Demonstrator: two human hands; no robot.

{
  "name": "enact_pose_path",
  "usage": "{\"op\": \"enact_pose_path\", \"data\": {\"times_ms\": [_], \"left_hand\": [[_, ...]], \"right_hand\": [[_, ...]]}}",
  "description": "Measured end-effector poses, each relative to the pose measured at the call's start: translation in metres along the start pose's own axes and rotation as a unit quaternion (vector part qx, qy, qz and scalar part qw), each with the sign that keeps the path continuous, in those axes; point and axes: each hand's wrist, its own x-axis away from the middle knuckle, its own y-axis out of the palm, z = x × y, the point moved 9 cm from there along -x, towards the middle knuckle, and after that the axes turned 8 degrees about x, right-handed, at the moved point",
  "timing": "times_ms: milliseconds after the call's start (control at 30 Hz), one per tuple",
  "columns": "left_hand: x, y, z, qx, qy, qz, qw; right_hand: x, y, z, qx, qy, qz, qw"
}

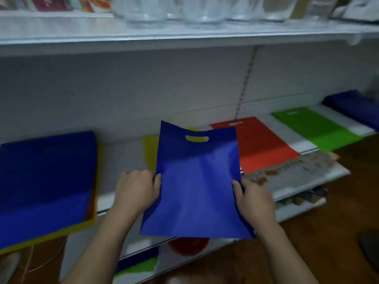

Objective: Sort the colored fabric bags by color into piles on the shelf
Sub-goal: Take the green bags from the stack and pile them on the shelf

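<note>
L hand [137,189] pinches blue bag [196,181] L edge | R hand [254,199] pinches R edge | bag above shelf [127,152] | blue pile [47,181] at left, red bag [264,144] + green bag [315,128] at right

White metal shelving [184,35] fills the view here, a pale back panel [123,89] behind it with a slotted upright strip [245,83] running down at about one o'clock. Up at twelve o'clock, the upper shelf carries a row of clear glass tumblers [174,13], with colourful printed packets [51,4] over at eleven. Down at four o'clock, dark brown wood-look flooring [338,232] stretches away to the right. At three o'clock, printed paper sheets [297,171] lie stacked on a lower white ledge. Lighting is dim and cool, everything slightly blurred.
</note>
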Motion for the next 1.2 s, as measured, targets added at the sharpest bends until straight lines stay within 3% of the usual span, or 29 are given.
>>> {"op": "enact_pose_path", "data": {"times_ms": [367,567,767,933,1200], "left_hand": [[0.014,0.087,0.260,0.037,0.169,-0.029,0.985],[0.022,0.119,0.366,0.056,0.244,-0.062,0.966],[0.001,0.149,0.460,0.056,0.303,-0.087,0.947],[-0.035,0.182,0.548,0.073,0.319,-0.122,0.937],[-0.148,0.201,0.678,0.098,0.293,-0.106,0.945]], "right_hand": [[0.084,-0.077,0.257,0.078,0.194,0.059,0.976],[0.130,-0.104,0.351,0.100,0.320,0.081,0.939],[0.152,-0.113,0.423,0.089,0.382,0.067,0.917],[0.118,-0.133,0.501,0.083,0.417,0.071,0.902],[-0.020,-0.162,0.622,0.060,0.412,0.064,0.907]]}}
